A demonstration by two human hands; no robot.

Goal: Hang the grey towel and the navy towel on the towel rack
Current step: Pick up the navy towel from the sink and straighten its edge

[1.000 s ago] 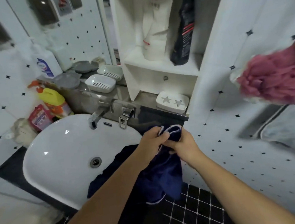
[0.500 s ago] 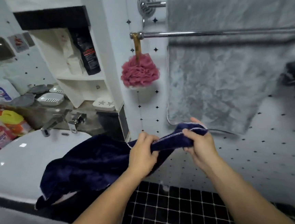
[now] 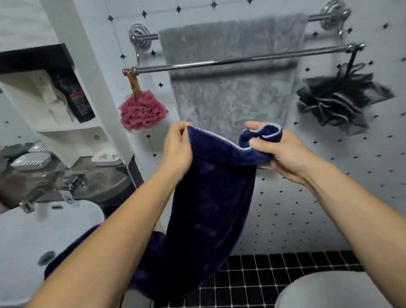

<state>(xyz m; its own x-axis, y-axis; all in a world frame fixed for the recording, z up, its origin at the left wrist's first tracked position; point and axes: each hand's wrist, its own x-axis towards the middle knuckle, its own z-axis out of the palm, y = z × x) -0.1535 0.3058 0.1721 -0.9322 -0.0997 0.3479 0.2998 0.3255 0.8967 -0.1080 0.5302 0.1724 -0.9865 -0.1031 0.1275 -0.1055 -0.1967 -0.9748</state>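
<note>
The navy towel (image 3: 208,202) hangs between my hands, its top edge stretched in front of the wall below the towel rack (image 3: 238,59). My left hand (image 3: 178,151) pinches the left corner of that edge. My right hand (image 3: 277,149) grips the bunched right corner. The towel's lower end trails down to the left, toward the sink. The grey towel (image 3: 235,82) hangs over the rack's upper back bar (image 3: 145,37), draped flat against the tiled wall behind the front bar, which is bare.
A pink bath puff (image 3: 142,112) hangs from the front bar's left end and a dark grey puff (image 3: 339,97) from its right end. The white sink (image 3: 33,245) with a tap is at lower left, shelves with bottles above it. A toilet lid (image 3: 332,294) is at lower right.
My view swung from the sink to the rack. Both hands lifted the navy towel off the sink, moved right and upward, and spread apart along its top edge.
</note>
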